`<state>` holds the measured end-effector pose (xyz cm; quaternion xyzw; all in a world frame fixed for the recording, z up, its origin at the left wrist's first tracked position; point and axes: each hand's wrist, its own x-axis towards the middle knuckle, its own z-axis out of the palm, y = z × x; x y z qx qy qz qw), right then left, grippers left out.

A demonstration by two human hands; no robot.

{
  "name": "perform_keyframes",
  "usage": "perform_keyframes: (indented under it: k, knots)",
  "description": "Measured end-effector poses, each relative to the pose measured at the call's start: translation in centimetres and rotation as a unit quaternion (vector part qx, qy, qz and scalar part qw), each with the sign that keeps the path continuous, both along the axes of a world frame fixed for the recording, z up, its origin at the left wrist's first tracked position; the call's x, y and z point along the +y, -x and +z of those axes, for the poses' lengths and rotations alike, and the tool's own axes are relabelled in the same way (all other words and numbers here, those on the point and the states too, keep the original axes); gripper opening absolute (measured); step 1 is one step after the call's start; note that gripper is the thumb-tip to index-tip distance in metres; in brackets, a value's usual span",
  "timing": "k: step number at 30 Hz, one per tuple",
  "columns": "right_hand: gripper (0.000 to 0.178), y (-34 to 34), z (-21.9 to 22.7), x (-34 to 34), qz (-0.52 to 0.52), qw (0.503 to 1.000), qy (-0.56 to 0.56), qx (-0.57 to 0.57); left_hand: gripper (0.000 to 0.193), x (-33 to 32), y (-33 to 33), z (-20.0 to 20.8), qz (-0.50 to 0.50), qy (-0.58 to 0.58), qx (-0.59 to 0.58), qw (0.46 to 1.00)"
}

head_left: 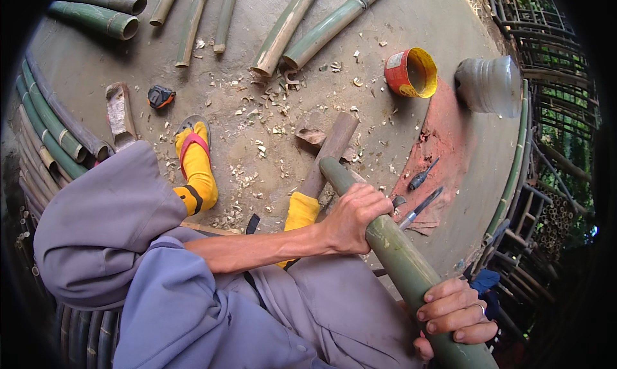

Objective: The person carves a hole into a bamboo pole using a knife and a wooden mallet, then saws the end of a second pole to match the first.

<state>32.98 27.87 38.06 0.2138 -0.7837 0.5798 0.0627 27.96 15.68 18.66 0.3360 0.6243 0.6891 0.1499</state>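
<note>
A thick green bamboo pole [402, 260] slants across my lap from the lower right, its far end near a dark wooden block [337, 141] on the ground. My left hand [357, 218] is closed around the pole's upper part. Lower down, my right hand [456, 311], with a ring on one finger, wraps its fingers over the same pole. Just beyond the pole, by my left hand, a knife [425, 203] shows its blade and metal collar; the pole hides its handle. A dark-handled pointed tool [421, 176] lies on a reddish cloth [443, 144].
A red and yellow tin [411, 73] and a cloudy plastic container [490, 86] stand at the far right. Bamboo poles [283, 32] lie at the back, with more along the left [54, 115]. A tape measure [160, 97] sits near my yellow-socked foot [196, 170]. Shavings [260, 150] litter the ground.
</note>
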Motion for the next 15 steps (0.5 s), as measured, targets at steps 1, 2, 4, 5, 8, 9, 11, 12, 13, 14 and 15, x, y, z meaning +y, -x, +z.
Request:
perform_keyframes:
  k: [1,2,4,5,8,9,11,12,13,14,15]
  knots:
    - [0.052,-0.1,-0.2,-0.1,-0.043,0.999,0.018,0.028,0.034,0.4,-0.1,0.0,0.005,0.008,0.009,1.000]
    - [0.051,-0.5,-0.3,-0.6,-0.097,0.994,0.035,0.048,0.034,0.6,-0.1,0.5,-0.004,0.014,0.000,1.000]
    - [0.052,-0.3,-1.0,-2.3,-0.233,0.966,0.070,0.083,0.035,0.8,0.7,0.9,-0.009,0.028,-0.004,1.000]
    - [0.053,-0.7,-0.3,-1.5,-0.160,0.986,0.044,0.027,0.034,0.3,0.9,0.7,-0.009,0.033,0.005,0.999]
    - [0.055,-1.4,0.7,-0.8,-0.048,0.999,0.017,0.005,0.033,-0.1,-0.3,1.5,-0.002,0.000,-0.005,1.000]
    - [0.054,-0.6,-0.4,-0.6,-0.104,0.992,0.052,0.045,0.034,0.5,0.4,1.0,-0.020,0.042,-0.001,0.999]
    - [0.054,0.4,-1.1,-1.5,-0.205,0.972,0.078,0.082,0.035,0.4,0.7,0.9,-0.017,0.036,0.000,0.999]
    - [0.054,-0.5,0.0,-0.6,-0.126,0.991,0.049,0.022,0.036,0.2,0.7,0.9,-0.015,0.034,0.001,0.999]
    - [0.054,-0.2,0.5,-0.1,-0.052,0.998,0.031,0.009,0.036,-0.2,0.1,1.2,-0.011,0.018,-0.002,1.000]
    - [0.054,0.1,0.8,0.2,0.023,1.000,0.013,-0.004,0.036,-0.3,0.0,1.2,-0.023,0.006,-0.004,1.000]
    - [0.053,-0.1,-0.2,-0.8,-0.083,0.994,0.038,0.056,0.036,0.4,0.6,0.8,-0.012,0.025,0.004,1.000]
